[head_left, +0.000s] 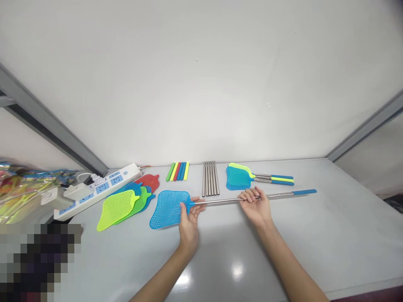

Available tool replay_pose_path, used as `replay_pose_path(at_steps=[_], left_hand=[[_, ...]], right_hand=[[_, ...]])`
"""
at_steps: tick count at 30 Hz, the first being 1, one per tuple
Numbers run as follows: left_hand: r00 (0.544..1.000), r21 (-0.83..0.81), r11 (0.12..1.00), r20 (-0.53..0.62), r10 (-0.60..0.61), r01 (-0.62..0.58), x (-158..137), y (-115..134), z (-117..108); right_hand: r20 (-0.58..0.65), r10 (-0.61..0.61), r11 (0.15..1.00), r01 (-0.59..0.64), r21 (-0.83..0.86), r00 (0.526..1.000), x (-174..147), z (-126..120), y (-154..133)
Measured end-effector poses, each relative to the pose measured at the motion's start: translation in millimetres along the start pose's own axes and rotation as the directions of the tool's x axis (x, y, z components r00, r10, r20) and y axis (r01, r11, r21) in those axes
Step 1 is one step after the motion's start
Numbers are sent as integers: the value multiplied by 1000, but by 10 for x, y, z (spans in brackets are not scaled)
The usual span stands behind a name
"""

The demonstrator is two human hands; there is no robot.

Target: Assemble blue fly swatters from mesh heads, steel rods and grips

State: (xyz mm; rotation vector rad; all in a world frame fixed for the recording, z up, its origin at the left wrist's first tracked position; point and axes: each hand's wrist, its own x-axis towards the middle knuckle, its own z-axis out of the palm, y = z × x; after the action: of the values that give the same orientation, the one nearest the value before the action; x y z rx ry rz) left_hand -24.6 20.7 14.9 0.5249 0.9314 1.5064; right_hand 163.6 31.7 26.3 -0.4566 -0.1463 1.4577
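Observation:
A blue fly swatter (171, 208) with a long metal rod and a blue grip lies level across both my hands, its mesh head to the left. My left hand (189, 222) pinches it at the neck, where the head meets the rod. Farther right, my right hand (256, 206) has its fingers curled round the middle of the rod, palm up. Beyond my right hand the extended rod runs on to the blue grip (304, 192).
Loose swatter heads (118, 206) in several colours lie at left beside a power strip (103, 186) with plugs. Along the wall are coloured grip tubes (178, 171), metal rods (210, 179) and a stack of shorter fly swatters (241, 177). Bagged goods (28, 193) sit far left.

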Motion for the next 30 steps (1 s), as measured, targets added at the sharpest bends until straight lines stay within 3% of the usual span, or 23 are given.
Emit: replay_pose_path(at_steps=[6, 14, 21, 27, 30], left_hand=[[1000, -13, 1000, -16, -26, 26, 12, 14, -6], [999, -43, 999, -44, -20, 18, 46, 5, -54], [997, -36, 999, -78, 13, -16, 42, 22, -50], [995, -28, 1000, -104, 9, -12, 43, 17, -39], [994, -18, 1000, -111, 16, -18, 33, 17, -34]], right_hand=[[4, -15, 998, 15, -61, 1000, -17, 49, -5], [14, 22, 998, -22, 51, 1000, -36, 66, 102], [-15, 27, 998, -26, 65, 1000, -35, 90, 188], [-36, -9, 1000, 8, -29, 999, -33, 85, 209], [-40, 6, 999, -5, 34, 999, -30, 76, 222]])
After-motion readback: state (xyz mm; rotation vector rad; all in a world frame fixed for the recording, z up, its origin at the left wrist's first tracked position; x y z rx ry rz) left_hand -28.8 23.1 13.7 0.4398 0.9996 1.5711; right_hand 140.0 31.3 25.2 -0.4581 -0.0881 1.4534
